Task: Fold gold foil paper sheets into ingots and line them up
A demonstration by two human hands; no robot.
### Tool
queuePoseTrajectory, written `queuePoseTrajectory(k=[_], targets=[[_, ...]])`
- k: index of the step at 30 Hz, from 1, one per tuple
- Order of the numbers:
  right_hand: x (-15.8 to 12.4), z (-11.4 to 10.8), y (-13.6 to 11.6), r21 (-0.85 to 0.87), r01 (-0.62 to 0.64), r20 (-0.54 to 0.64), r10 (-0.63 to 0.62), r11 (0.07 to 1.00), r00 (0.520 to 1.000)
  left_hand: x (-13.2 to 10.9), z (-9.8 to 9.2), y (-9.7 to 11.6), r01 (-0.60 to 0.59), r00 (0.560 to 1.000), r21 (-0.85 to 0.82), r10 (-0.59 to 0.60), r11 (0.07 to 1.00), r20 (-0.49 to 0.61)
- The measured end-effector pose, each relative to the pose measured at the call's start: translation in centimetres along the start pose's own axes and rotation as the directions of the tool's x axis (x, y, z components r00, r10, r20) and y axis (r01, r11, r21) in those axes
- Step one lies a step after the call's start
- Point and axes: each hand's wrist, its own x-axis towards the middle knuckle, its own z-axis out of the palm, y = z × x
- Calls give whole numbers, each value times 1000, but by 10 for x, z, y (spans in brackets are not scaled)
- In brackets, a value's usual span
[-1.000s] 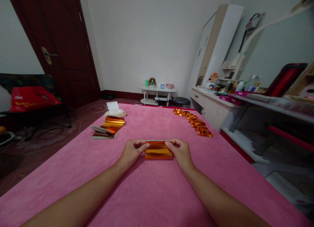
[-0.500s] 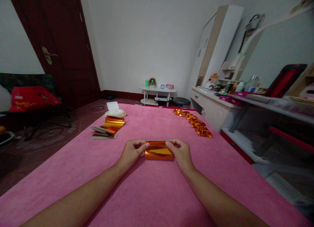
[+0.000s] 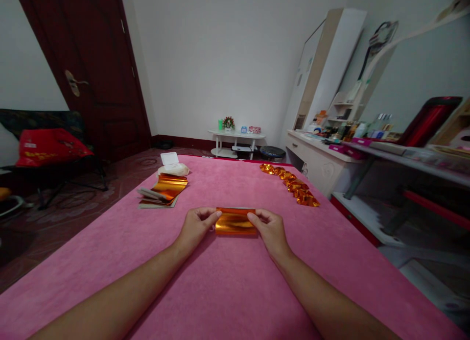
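A shiny gold foil paper sheet (image 3: 235,223) is stretched between my two hands, just above the pink cloth. My left hand (image 3: 199,225) pinches its upper left corner, thumb on the near face. At the upper right corner my right hand (image 3: 270,226) grips it the same way. The sheet curves, and a thin grey strip shows along its top edge. Further off to the left lies a stack of gold foil paper (image 3: 169,187) with grey backing. Several folded gold foil pieces (image 3: 293,182) form a slanting row on the far right.
The pink cloth (image 3: 235,291) covers the surface before me. Behind the foil stack stands an open white case (image 3: 169,158) by a pale pouch (image 3: 174,170). A dressing table (image 3: 323,149) with bottles is at right, a red bag (image 3: 51,146) on a chair at left.
Both hands still hold the sheet by its corners. The sheet has shifted slightly up and to the left, and its lower part has tilted a little.
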Motion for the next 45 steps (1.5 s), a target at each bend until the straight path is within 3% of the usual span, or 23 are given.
queuePoseTrajectory(k=[11, 17, 25, 29, 33, 40, 45], targets=[[1, 0, 0, 13, 20, -34, -19, 1000, 999, 1, 1, -3, -38, 998, 42, 36, 998, 47], [0, 1, 0, 21, 16, -42, -15, 1000, 999, -1, 2, 0, -17, 999, 41, 16, 999, 29], [0, 0, -1, 25, 35, -41, -34, 999, 999, -2, 2, 4, -79, 997, 71, 77, 994, 23], [0, 0, -7, 34, 128, -71, -126, 991, 989, -5, 3, 7, -165, 984, 100, 170, 981, -45], [-2, 0, -17, 41, 178, -97, -173, 983, 980, -8, 3, 12, -297, 938, 184, 322, 937, -128], [-1, 1, -10, 80, -13, -14, 14, 997, 1000, -7, 6, 8, -151, 981, 143, 166, 978, -97], [2, 1, -1, -107, -41, -13, 40, 993, 999, 0, 5, -9, -49, 998, 288, 58, 956, -25]])
